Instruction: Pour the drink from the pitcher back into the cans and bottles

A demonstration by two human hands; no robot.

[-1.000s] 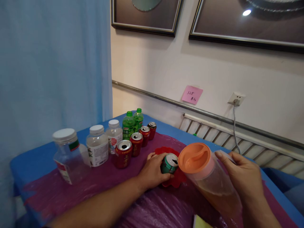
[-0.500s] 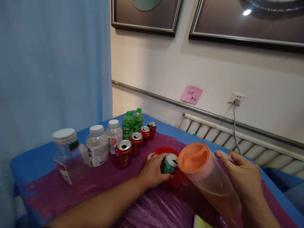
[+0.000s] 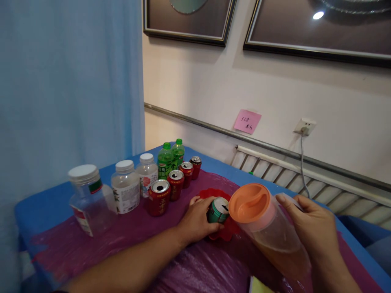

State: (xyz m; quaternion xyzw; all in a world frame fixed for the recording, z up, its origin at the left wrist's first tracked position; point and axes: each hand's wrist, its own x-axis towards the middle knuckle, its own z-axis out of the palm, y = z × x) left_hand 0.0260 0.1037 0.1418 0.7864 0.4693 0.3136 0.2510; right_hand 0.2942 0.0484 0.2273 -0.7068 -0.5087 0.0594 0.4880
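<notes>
My left hand (image 3: 198,219) is wrapped round a green drink can (image 3: 218,210), its opened top tilted toward the right. Beneath the can lies a red scalloped dish (image 3: 224,232), partly covered by the hand and can. My right hand (image 3: 316,221) grips the handle side of a clear pitcher (image 3: 282,244) with an orange lid (image 3: 250,203). The pitcher leans left, its lid edge right at the can's top, and it holds brownish liquid. Whether liquid is flowing I cannot tell.
Several red cans (image 3: 159,198) stand in a row left of my hands. Behind them are clear jars with white lids (image 3: 125,187) and two green bottles (image 3: 165,160). Purple plastic film (image 3: 195,264) covers the blue table (image 3: 55,199). A radiator (image 3: 275,175) runs along the wall.
</notes>
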